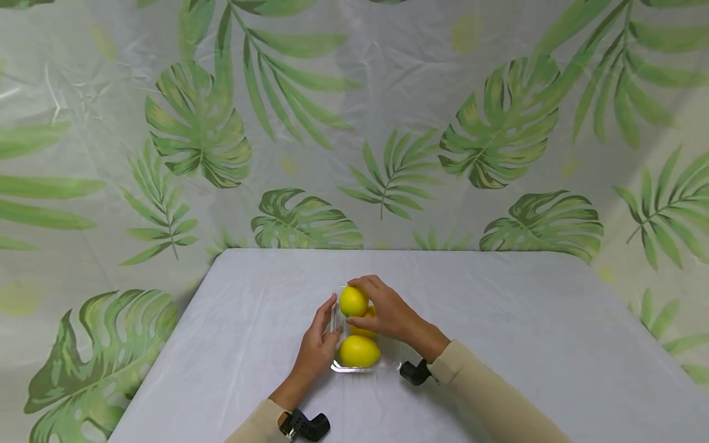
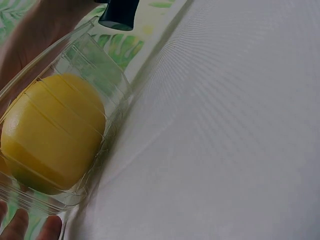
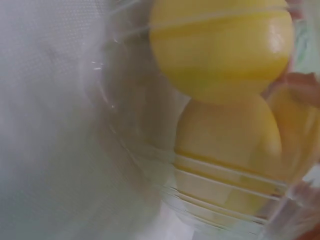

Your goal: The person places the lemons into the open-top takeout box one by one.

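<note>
Pinching a lemon (image 1: 353,301), right-hand fingers (image 1: 370,284) hover over the tray (image 1: 335,320); left fingers (image 1: 328,311) straight.

A counter (image 1: 498,320) draped in a pale grey-white cloth fills the view from 4 to 8 o'clock, its far edge straight across the middle. Behind it, from 9 through 12 to 3 o'clock, hangs a wrinkled glossy backdrop (image 1: 388,92) printed with green palm and monstera leaves. Light is soft and even, with faint shadows.
</note>
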`<control>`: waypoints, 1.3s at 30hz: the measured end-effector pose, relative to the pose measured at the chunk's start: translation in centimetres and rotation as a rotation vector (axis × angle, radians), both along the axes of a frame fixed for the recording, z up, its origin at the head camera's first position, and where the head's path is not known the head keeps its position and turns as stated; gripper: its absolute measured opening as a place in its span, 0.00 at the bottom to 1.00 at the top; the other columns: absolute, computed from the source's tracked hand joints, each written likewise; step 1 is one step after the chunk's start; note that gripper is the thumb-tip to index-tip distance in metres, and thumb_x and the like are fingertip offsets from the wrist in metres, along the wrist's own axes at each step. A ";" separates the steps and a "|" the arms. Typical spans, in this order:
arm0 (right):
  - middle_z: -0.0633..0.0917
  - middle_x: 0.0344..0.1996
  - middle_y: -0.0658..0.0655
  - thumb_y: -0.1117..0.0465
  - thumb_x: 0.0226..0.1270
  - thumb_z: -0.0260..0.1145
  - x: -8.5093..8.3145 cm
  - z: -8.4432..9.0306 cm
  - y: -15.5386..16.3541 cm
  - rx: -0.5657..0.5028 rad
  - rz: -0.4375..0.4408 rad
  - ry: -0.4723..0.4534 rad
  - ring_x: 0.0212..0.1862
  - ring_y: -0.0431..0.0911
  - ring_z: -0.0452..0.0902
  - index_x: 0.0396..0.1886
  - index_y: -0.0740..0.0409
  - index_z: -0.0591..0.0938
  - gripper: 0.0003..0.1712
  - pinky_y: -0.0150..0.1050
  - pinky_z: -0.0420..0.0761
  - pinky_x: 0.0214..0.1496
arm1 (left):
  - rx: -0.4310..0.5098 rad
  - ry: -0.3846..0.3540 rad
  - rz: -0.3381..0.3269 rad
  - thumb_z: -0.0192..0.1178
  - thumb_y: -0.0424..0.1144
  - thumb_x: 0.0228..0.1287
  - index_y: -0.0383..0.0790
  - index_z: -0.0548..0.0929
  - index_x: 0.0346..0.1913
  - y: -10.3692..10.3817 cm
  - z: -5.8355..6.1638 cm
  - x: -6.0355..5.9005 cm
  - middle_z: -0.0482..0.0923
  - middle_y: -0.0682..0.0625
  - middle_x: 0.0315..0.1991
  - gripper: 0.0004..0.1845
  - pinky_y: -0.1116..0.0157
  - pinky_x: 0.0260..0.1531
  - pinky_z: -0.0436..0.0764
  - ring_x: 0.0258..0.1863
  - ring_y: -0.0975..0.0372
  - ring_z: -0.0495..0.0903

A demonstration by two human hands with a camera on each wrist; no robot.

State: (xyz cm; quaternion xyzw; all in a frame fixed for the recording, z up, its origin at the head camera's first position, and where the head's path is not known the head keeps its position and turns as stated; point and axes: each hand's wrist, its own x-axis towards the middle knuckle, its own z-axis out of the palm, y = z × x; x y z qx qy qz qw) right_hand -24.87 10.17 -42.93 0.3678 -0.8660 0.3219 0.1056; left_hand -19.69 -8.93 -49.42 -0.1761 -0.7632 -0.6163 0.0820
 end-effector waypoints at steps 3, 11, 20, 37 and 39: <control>0.75 0.56 0.55 0.52 0.54 0.75 -0.1 -0.3 -0.2 0.008 -0.009 0.008 0.52 0.44 0.74 0.61 0.58 0.73 0.36 0.40 0.78 0.57 | 0.009 0.004 -0.013 0.47 0.23 0.68 0.41 0.56 0.74 0.1 0.9 0.4 0.53 0.46 0.75 0.33 0.48 0.63 0.65 0.71 0.49 0.58; 0.74 0.55 0.56 0.52 0.54 0.75 0.0 -0.6 -0.8 0.026 -0.046 0.006 0.50 0.45 0.76 0.61 0.56 0.73 0.36 0.39 0.79 0.55 | -0.012 -0.008 -0.041 0.46 0.21 0.66 0.32 0.55 0.73 0.1 3.4 1.7 0.51 0.39 0.74 0.33 0.63 0.39 0.82 0.71 0.45 0.56; 0.74 0.54 0.56 0.50 0.56 0.74 0.2 -0.8 -0.7 0.025 -0.038 0.020 0.49 0.45 0.76 0.64 0.57 0.74 0.37 0.40 0.80 0.53 | -0.028 -0.023 -0.031 0.45 0.20 0.65 0.32 0.55 0.74 0.1 3.5 1.8 0.52 0.40 0.74 0.33 0.72 0.31 0.78 0.71 0.47 0.57; 0.77 0.53 0.54 0.53 0.56 0.74 0.1 -1.0 -0.8 0.028 -0.051 0.172 0.54 0.47 0.73 0.56 0.56 0.79 0.28 0.42 0.77 0.58 | 0.019 0.014 -0.023 0.46 0.22 0.66 0.40 0.55 0.74 -0.1 -0.3 -0.2 0.53 0.45 0.75 0.34 0.53 0.60 0.70 0.72 0.53 0.57; 0.77 0.52 0.54 0.53 0.56 0.74 0.1 -1.1 -0.9 0.036 -0.065 0.194 0.53 0.46 0.73 0.55 0.55 0.79 0.28 0.41 0.78 0.57 | 0.022 0.021 -0.025 0.46 0.23 0.66 0.41 0.55 0.74 -0.1 -0.4 -0.2 0.53 0.45 0.75 0.34 0.53 0.60 0.70 0.72 0.53 0.57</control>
